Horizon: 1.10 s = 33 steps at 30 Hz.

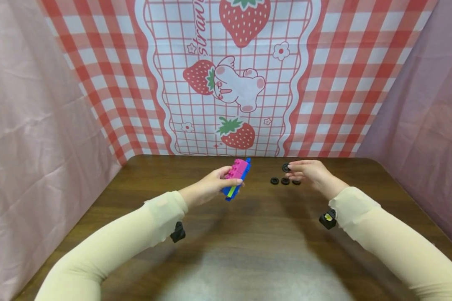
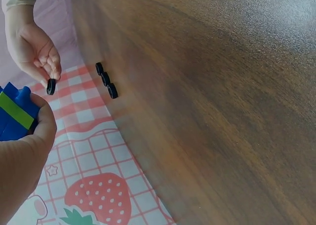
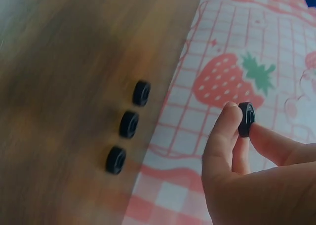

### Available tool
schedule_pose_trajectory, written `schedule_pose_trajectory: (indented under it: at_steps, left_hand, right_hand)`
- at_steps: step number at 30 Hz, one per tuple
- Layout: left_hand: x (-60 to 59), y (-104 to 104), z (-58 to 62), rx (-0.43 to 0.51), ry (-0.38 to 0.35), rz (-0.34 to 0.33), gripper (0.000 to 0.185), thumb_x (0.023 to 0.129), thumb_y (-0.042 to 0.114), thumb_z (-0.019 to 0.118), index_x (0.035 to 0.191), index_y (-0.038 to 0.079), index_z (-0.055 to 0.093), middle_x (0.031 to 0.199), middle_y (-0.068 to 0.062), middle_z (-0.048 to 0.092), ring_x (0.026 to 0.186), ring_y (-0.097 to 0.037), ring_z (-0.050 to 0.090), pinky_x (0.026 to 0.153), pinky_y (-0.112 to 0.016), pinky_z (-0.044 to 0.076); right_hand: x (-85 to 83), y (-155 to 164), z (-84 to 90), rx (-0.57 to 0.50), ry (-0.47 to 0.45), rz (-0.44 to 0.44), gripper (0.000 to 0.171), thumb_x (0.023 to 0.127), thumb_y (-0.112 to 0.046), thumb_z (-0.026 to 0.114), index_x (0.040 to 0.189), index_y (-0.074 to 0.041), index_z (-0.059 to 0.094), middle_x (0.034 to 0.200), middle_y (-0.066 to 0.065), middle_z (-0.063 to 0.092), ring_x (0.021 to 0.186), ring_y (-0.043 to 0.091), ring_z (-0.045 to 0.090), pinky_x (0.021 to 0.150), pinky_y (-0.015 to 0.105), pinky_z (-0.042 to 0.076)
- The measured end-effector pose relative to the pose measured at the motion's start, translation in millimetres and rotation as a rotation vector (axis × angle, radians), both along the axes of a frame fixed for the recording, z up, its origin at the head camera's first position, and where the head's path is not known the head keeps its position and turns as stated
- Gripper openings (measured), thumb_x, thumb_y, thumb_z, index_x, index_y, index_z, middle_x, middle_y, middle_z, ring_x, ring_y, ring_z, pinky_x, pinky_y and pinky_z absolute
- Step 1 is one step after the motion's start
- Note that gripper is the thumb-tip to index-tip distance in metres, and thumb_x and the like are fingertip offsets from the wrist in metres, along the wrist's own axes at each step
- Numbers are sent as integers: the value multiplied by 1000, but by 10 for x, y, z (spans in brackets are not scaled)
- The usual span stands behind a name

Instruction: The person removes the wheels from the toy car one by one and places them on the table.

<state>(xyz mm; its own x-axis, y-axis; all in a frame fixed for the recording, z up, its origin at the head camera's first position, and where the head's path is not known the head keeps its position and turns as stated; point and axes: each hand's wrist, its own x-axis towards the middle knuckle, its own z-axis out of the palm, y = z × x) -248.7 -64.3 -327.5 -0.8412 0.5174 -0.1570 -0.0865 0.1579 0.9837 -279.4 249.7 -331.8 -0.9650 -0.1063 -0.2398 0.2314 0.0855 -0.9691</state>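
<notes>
My left hand (image 1: 210, 184) grips a toy-brick build (image 1: 238, 171) of pink, blue and lime-green pieces, tilted above the table. In the left wrist view its blue side with the lime strip (image 2: 16, 110) shows beside the thumb. Between thumb and fingertips, my right hand (image 1: 312, 173) pinches a small black toy wheel (image 3: 246, 119), raised off the table. Three more black wheels lie in a row below that hand: one at the left (image 1: 274, 181), one in the middle (image 1: 285, 181), and one partly behind the fingers (image 1: 296, 182).
The brown wooden table (image 1: 248, 251) stretches out under both arms. A red-and-white checked cloth with strawberries (image 1: 237, 134) hangs along its far edge. Pale pink curtains (image 1: 41, 125) flank the sides. A small black device (image 1: 328, 219) is worn on the right wrist.
</notes>
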Motion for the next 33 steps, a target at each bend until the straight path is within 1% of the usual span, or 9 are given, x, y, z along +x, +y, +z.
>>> schedule_pose_trajectory:
  at_steps: [6,9,12,16,18,25,29,31,33]
  left_hand:
    - [1,-3,-12,-21,14,5,46,98,19,57,140,7,42,124,-18,63,96,-18,65,94,-43,51]
    - [7,-7,-11,-36,16,7,47,98,19,58,140,8,42,126,-19,61,100,-22,65,94,-42,51]
    - [9,-10,-15,-44,11,7,48,98,19,58,141,8,41,127,-20,59,111,-33,61,95,-42,50]
    - [10,-17,-26,-64,3,11,49,97,20,59,141,9,41,126,-17,58,123,-42,52,98,-45,48]
    - [14,-19,-28,-68,-2,11,49,97,20,60,141,9,41,125,-17,57,123,-43,51,98,-46,48]
    - [42,10,-22,-63,4,2,48,97,17,59,140,6,42,121,-17,59,110,-35,60,90,-41,52]
    - [52,10,-18,-67,11,-1,48,97,16,59,140,6,42,120,-17,59,110,-35,61,86,-39,54]
    - [56,11,-13,-70,17,-6,47,97,16,59,140,6,42,119,-17,59,104,-30,63,86,-39,54]
    - [58,14,-6,-72,20,-12,47,97,16,59,139,6,42,119,-17,59,99,-24,63,85,-38,54]
  right_hand:
    - [-102,166,-98,-3,-29,-48,50,97,-6,54,140,12,37,77,-3,71,76,9,71,87,28,54]
    - [-158,256,-160,-31,-53,-68,48,96,-5,56,139,11,39,77,-2,71,75,9,71,85,27,55]
    - [-206,354,-217,-75,-80,-100,34,95,-2,57,128,6,50,77,-1,70,75,10,71,86,27,55]
    - [-253,470,-270,-97,-121,-132,9,94,2,56,101,0,59,76,2,69,75,11,71,89,30,53]
    - [-271,520,-282,-121,-157,-131,8,93,5,55,95,0,60,75,5,68,74,14,71,89,31,54]
    - [-278,670,-327,-56,-218,-108,7,93,7,51,95,2,57,74,4,65,71,13,68,85,30,56]
    - [-301,702,-371,-74,-240,-118,7,92,9,50,92,4,55,70,6,65,66,13,67,80,29,57]
    - [-316,720,-403,-59,-242,-121,7,92,10,50,93,5,55,68,6,65,65,12,68,78,29,58]
    - [-324,729,-429,-24,-234,-131,8,92,10,51,98,8,55,68,5,65,64,12,68,77,29,58]
